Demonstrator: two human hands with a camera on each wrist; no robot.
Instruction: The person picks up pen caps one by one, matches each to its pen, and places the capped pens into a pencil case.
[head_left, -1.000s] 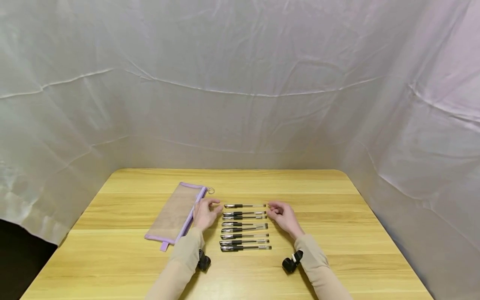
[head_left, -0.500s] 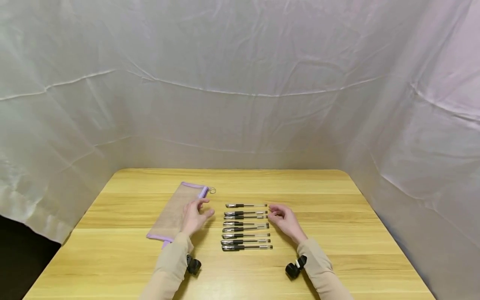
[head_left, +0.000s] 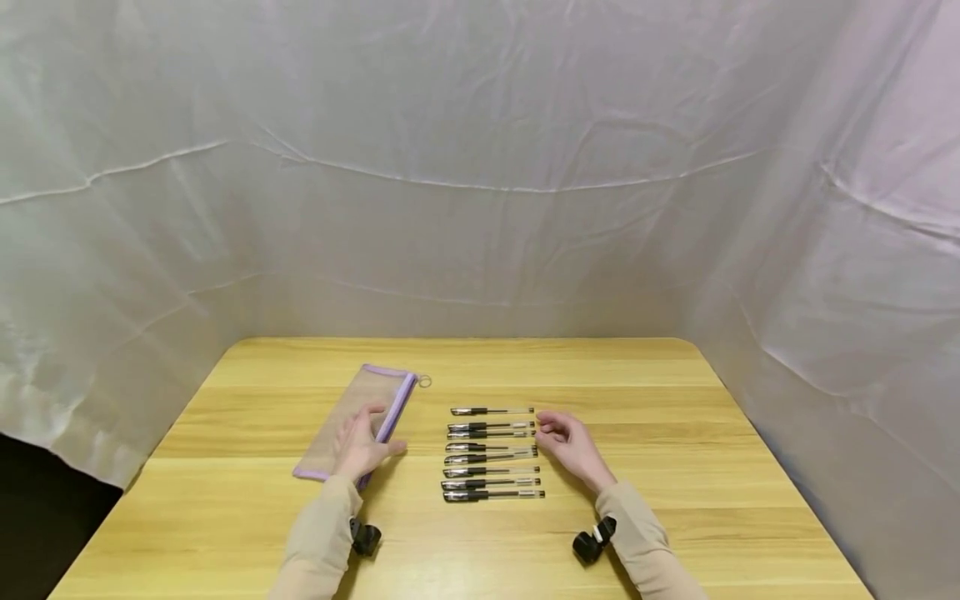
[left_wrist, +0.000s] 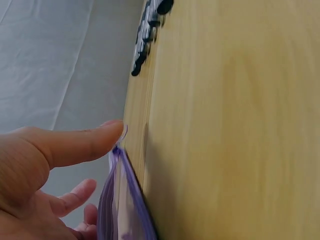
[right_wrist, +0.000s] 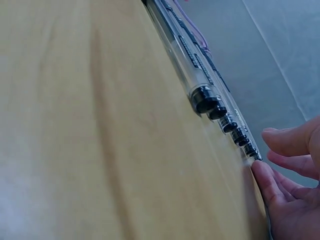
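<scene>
A mesh zipper pouch with purple edging (head_left: 367,390) lies flat on the left side of the table. Over its near half hovers my left hand (head_left: 358,450), thumb stretched to the right and fingers spread. In the left wrist view, the pouch's zipper edge (left_wrist: 131,185) shows beyond the thumb; contact between them is unclear. Several black gel pens (head_left: 491,495) lie side by side in a column, clips to the left. My right hand (head_left: 572,450) rests by the right ends of the far pens, fingers loosely bent, holding nothing. Clear pen barrels with black ends (right_wrist: 202,100) line up before it.
The wooden table (head_left: 712,508) extends round the pens and pouch. A metal ring (head_left: 425,381) sits at the pouch's far corner. A grey fabric curtain (head_left: 480,250) encloses the back and sides. Each wrist wears a small black camera, one of them the left camera (head_left: 366,538).
My left hand has moved left, away from the pens' left ends to above the pouch, with its thumb spreading. The right hand and the pens have hardly moved.
</scene>
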